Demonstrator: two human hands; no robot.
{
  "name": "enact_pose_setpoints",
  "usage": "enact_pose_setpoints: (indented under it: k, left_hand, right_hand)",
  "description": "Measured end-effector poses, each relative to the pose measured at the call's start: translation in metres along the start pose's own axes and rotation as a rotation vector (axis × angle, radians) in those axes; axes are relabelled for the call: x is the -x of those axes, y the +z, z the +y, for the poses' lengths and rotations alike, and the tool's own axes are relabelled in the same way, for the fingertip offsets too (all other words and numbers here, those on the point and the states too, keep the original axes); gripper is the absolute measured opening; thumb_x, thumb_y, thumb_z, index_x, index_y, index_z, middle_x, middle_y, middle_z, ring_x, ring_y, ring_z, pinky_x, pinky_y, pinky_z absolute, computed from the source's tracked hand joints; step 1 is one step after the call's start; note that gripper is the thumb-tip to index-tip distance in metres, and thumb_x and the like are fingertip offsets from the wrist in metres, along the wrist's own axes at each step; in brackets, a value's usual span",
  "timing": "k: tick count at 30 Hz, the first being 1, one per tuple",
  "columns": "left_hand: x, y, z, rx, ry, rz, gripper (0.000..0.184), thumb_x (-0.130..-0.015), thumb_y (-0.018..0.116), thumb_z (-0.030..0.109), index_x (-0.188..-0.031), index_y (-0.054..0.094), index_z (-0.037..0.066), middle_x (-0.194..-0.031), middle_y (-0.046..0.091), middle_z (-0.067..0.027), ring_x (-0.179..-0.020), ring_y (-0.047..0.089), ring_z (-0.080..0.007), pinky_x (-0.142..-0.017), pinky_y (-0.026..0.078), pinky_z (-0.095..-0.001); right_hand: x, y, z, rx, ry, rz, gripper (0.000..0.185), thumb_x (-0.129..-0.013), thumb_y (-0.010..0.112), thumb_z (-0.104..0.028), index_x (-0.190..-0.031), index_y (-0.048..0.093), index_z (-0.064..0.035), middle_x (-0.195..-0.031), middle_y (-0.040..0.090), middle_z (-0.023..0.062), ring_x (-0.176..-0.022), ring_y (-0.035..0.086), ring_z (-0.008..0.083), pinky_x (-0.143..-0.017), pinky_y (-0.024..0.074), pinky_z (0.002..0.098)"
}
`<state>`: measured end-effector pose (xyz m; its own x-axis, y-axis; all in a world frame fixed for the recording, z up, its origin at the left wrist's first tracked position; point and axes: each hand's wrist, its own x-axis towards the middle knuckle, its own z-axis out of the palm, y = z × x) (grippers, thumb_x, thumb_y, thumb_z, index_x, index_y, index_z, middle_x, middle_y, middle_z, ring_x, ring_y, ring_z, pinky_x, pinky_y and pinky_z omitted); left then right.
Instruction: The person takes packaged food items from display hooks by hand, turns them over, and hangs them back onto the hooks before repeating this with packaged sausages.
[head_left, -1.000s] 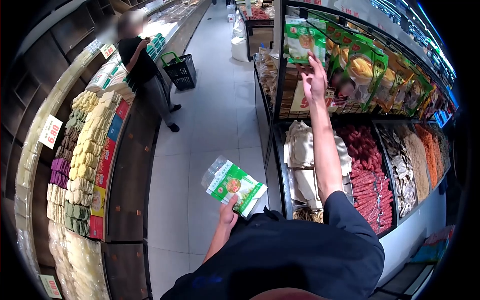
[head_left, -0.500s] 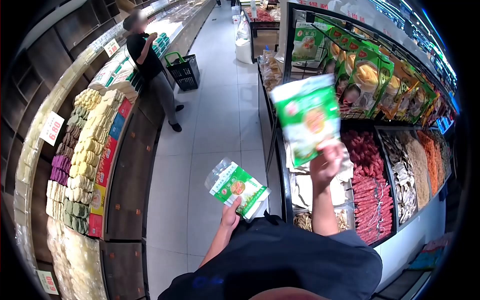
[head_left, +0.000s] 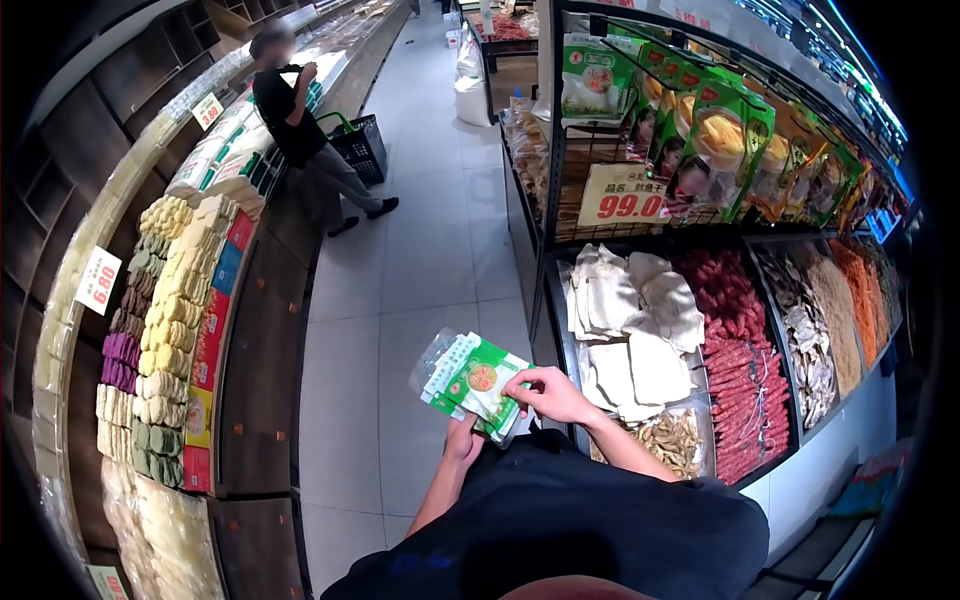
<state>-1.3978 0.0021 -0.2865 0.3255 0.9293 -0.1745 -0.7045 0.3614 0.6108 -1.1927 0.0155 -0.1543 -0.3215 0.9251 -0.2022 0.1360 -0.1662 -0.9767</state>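
Observation:
In front of my body, green-and-white food packets [head_left: 482,377] with clear tops lie overlapped as a small stack; I cannot tell exactly how many. My left hand [head_left: 462,441] is closed on their lower edge. From the right, my right hand [head_left: 553,393] pinches the front packet near its right side, thumb and fingers together. A similar green-and-white packet hangs on the rack [head_left: 598,85] above and to the right.
Bins at right hold flat white dried pieces [head_left: 640,365], red sausages [head_left: 745,400] and dried goods. A price sign [head_left: 622,196] hangs on the rack. Noodle bundles [head_left: 170,335] line the left shelf. A person [head_left: 290,110] stands in the aisle beside a black basket [head_left: 358,150].
My right hand has come down from near the rack, bringing its packet to the one in my left hand. The person at the left has shifted their stance.

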Motion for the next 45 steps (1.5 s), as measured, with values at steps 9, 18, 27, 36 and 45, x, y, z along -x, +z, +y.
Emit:
enact_pose_setpoints:
  k: [9,18,27,36,45]
  left_hand:
    - [0.001,-0.004,0.007,0.162,0.003,-0.025,0.058,-0.093,0.057,0.026,-0.14,0.034,0.003,-0.138,0.044,-0.0121,-0.127,0.044,-0.0267,-0.107,0.035,-0.044]
    - [0.006,-0.012,-0.003,0.056,0.071,0.006,0.069,-0.084,0.07,0.033,-0.137,0.037,0.003,-0.133,0.049,-0.0097,-0.123,0.048,-0.0241,-0.105,0.038,-0.041]
    - [0.011,-0.005,0.001,0.034,0.07,0.137,0.052,-0.087,0.063,0.011,-0.133,0.041,0.0,-0.126,0.054,-0.0105,-0.117,0.052,-0.0222,-0.102,0.041,-0.0371]
    - [0.015,-0.016,0.002,0.025,0.08,0.142,0.05,-0.088,0.06,0.01,-0.133,0.04,-0.001,-0.128,0.053,-0.0121,-0.117,0.053,-0.0239,-0.101,0.042,-0.0379]
    - [0.023,-0.023,0.001,0.003,0.048,0.154,0.051,-0.088,0.061,0.011,-0.133,0.04,-0.002,-0.128,0.053,-0.0124,-0.116,0.053,-0.0243,-0.101,0.042,-0.0376]
  right_hand:
    - [-0.003,0.001,-0.023,0.104,-0.105,0.011,0.017,-0.09,0.063,-0.016,-0.093,0.067,0.0007,-0.078,0.062,0.0074,-0.054,0.059,0.0094,-0.048,0.0459,0.0232]
    - [-0.005,0.01,-0.01,0.198,-0.136,-0.137,0.016,-0.091,0.061,-0.015,-0.098,0.065,-0.0007,-0.08,0.064,0.0097,-0.06,0.065,0.0131,-0.053,0.0496,0.0263]
    - [-0.013,-0.033,-0.036,0.126,0.056,-0.267,0.03,-0.094,0.055,-0.018,-0.123,0.058,-0.009,-0.081,0.066,0.006,-0.06,0.063,0.0086,-0.051,0.0487,0.0223]
    - [-0.105,-0.16,-0.043,-0.322,-0.369,0.39,0.027,-0.093,0.057,-0.017,-0.116,0.059,-0.002,-0.097,0.064,0.0073,-0.08,0.063,0.011,-0.062,0.0509,0.0222]
    - [-0.17,-0.228,-0.133,-0.91,-0.904,0.359,0.039,-0.089,0.058,-0.018,-0.128,0.053,-0.0134,-0.13,0.049,0.0031,-0.124,0.042,0.0261,-0.106,0.0329,0.0496]
